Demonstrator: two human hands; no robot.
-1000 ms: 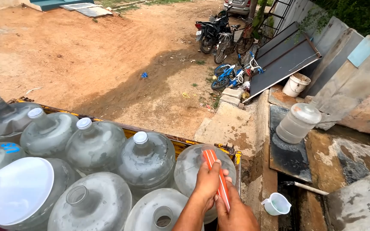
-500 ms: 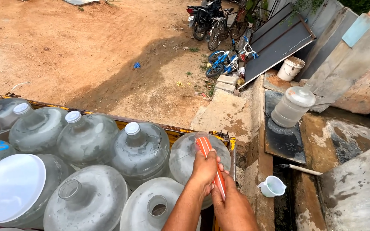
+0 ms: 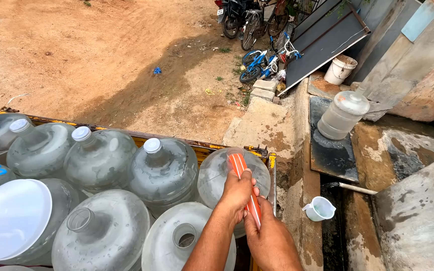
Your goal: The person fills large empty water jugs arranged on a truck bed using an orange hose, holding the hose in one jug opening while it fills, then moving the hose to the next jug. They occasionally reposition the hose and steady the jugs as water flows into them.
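**Both hands closed on an orange hose at the corner water jar**

The left hand (image 3: 237, 193) is curled shut around an orange hose (image 3: 242, 180), fingers wrapped over it and the thumb tucked against its side. The right hand (image 3: 272, 241) grips the same hose just below, closed around its lower stretch, so the two hands sit one above the other and touch (the hose's lower end is hidden behind the right hand). The hose runs up and slightly left from the hands, with pale stripes along its length, and its upper end meets the mouth of a large clear water jar (image 3: 214, 173) standing at the right corner of the load, right beside a yellow truck rail (image 3: 271, 163).

Around it stand many more big translucent jars: three with white caps, among them a capped jar (image 3: 161, 165) just left of the one being handled, and two open-necked ones in the front row, including an open jar (image 3: 184, 238) touching the left forearm. A white funnel (image 3: 8, 218) lies over the jars at the far left.

Below, beyond the rail, a single jar (image 3: 342, 115) stands on a dark slab, a small white jug (image 3: 320, 208) sits near a pipe, a white bucket (image 3: 341, 69) stands by leaning sheets, and a blue bicycle (image 3: 262, 60) lies on the dirt.
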